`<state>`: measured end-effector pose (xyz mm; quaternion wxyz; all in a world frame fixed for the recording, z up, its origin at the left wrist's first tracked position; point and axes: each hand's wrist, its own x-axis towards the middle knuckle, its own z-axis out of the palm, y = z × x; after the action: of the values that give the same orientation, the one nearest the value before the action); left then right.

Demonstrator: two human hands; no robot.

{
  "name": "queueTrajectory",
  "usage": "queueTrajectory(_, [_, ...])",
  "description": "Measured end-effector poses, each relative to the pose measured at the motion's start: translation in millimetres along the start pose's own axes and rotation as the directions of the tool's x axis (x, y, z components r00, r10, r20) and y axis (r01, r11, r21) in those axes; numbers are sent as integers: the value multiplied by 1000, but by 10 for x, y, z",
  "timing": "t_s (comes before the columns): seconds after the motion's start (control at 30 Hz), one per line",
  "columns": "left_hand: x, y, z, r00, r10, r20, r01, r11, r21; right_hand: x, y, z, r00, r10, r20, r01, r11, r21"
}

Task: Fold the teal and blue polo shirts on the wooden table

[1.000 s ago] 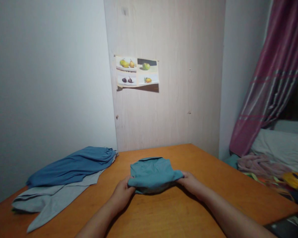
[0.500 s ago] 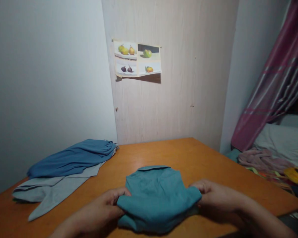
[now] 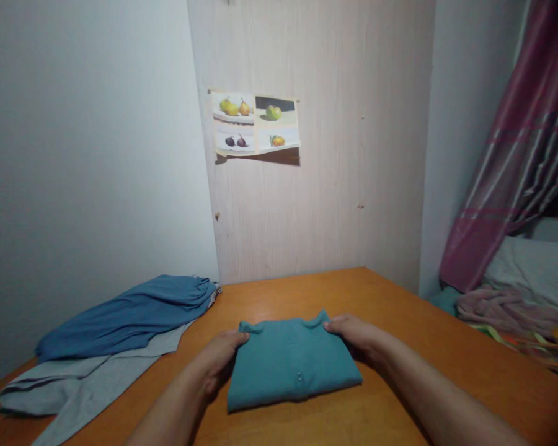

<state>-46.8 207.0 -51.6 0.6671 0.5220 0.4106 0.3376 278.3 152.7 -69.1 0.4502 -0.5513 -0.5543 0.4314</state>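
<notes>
A teal garment (image 3: 291,359), folded into a flat bundle, lies on the orange-brown table near me. A small mark, perhaps a logo, shows close to its front fold. My left hand (image 3: 224,354) pinches its far left corner between thumb and fingers. At the far right corner my right hand (image 3: 351,331) grips the cloth in the same way, and the fabric bunches up slightly at both corners. The undersides of the fingers are hidden.
On the table (image 3: 279,300) at the left lie a blue garment (image 3: 134,316) and a grey garment (image 3: 97,384) beneath it. A fruit picture (image 3: 255,124) hangs on the wall. At the right are a purple curtain (image 3: 488,204) and a pinkish cloth (image 3: 506,313).
The near part of the teal garment has been folded away from me, leaving a flat bundle. Both hands moved forward to its far corners, still gripping cloth. My view tilted slightly upward.
</notes>
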Motion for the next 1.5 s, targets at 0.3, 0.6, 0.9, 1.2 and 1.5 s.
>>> queueTrajectory(0.3, [159,-87,1,941,280,-190,-193,906,377,51,75,33,999,39,-34,-33,988,149])
queueTrajectory(0.6, [398,-248,-113,840,437,-321,-170,775,609,188,190,-65,946,-75,-315,-37,942,-334])
queueTrajectory(0.9, [125,15,82,729,674,-119,-312,482,819,-111,-287,183,823,-520,-227,242,684,-688])
queueTrajectory(1.2, [-33,-188,324,944,252,213,-267,206,941,-74,-31,385,963,-238,126,250,616,-747])
queueTrajectory(1.5, [-29,-188,345,972,168,167,-192,148,970,-61,106,299,987,-102,124,161,615,-772])
